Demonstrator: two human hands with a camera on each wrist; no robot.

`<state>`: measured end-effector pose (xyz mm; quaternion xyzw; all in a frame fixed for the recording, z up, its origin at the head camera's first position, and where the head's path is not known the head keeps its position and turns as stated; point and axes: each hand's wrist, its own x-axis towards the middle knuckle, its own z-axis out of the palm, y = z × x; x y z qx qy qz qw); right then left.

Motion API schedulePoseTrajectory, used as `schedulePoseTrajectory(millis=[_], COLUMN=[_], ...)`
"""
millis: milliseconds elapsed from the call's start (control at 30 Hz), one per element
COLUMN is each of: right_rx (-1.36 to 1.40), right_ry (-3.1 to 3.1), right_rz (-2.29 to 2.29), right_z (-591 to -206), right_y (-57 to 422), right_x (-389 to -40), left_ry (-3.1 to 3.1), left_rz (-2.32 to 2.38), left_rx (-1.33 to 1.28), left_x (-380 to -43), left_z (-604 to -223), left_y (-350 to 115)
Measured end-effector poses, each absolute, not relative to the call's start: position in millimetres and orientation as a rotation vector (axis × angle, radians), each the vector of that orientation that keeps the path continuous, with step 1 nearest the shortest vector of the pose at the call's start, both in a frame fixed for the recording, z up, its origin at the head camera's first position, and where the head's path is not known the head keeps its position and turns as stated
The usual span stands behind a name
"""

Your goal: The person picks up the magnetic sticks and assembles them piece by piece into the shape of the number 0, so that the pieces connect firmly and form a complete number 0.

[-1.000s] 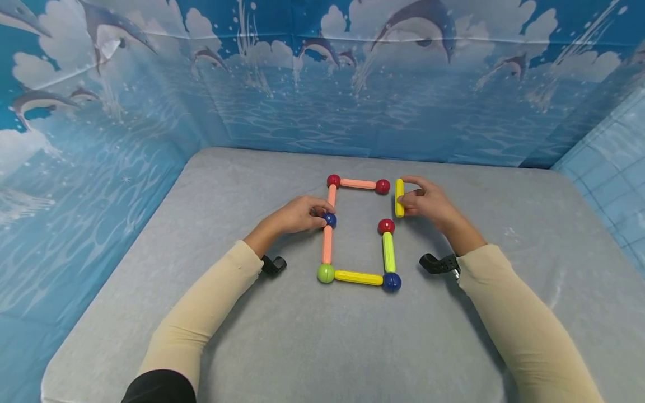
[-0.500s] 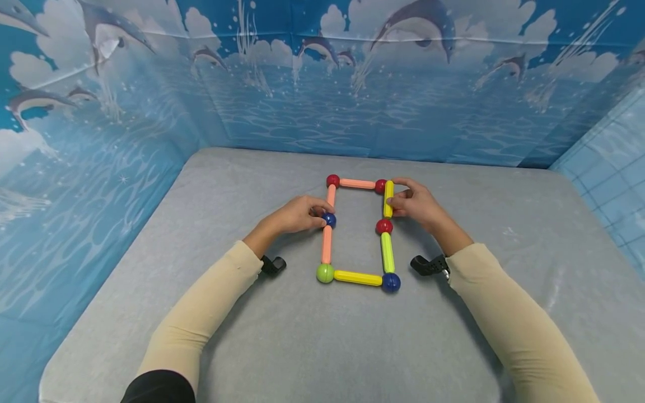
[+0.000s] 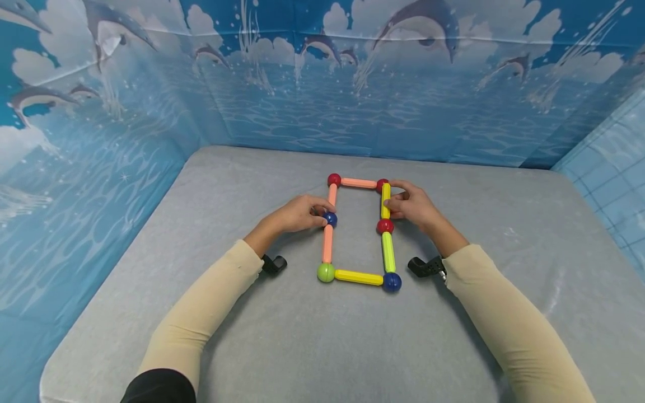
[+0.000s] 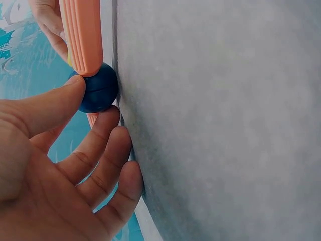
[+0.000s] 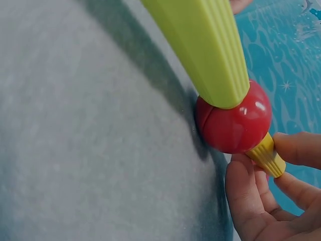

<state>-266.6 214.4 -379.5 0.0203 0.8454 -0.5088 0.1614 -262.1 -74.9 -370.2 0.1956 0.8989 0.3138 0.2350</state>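
Observation:
My left hand (image 3: 298,215) pinches the blue ball (image 3: 331,219) midway along the left side of a rod-and-ball frame. In the left wrist view, thumb and finger press against that ball (image 4: 102,91), and an orange rod (image 4: 84,35) meets it. On the opposite side my right hand (image 3: 419,209) holds a yellow rod (image 3: 386,195) between thumb and fingers. The rod's near end touches the middle red ball (image 3: 385,226); its far end overlaps the far right red ball (image 3: 381,184), and whether they touch I cannot tell. A lime rod (image 5: 210,55) joins the red ball (image 5: 238,123) in the right wrist view.
A second yellow rod (image 3: 359,277) forms the near side, between a green ball (image 3: 326,272) and a blue corner ball (image 3: 392,282). An orange rod (image 3: 359,183) spans the far side from a red ball (image 3: 334,179). The grey table (image 3: 262,336) meets a dolphin-print curtain (image 3: 302,123).
My right hand has moved left with the yellow rod, from beside the frame into the gap between the two right-side red balls. The left hand has stayed on the blue ball.

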Motion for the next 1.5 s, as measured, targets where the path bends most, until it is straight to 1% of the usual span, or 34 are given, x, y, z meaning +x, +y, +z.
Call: schedulePoseTrajectory(millis=[567, 867, 1500], right_rx=[0.107, 0.125, 0.214], right_ry=[2.428, 2.409, 2.432], right_rz=[-1.423, -1.372, -1.322], right_z=[-382.6, -387.1, -380.8], right_y=[212.9, 209.7, 205.5], right_x=[-268.6, -272.0, -274.1], left_ry=[2.481, 2.471, 2.541], left_rz=[0.794, 0.817, 0.797], left_rx=[0.591, 0.576, 0.667], left_x=[-261.0, -262.5, -259.6], left_z=[-370.3, -371.8, -372.5], left_y=[-74.3, -74.5, -70.5])
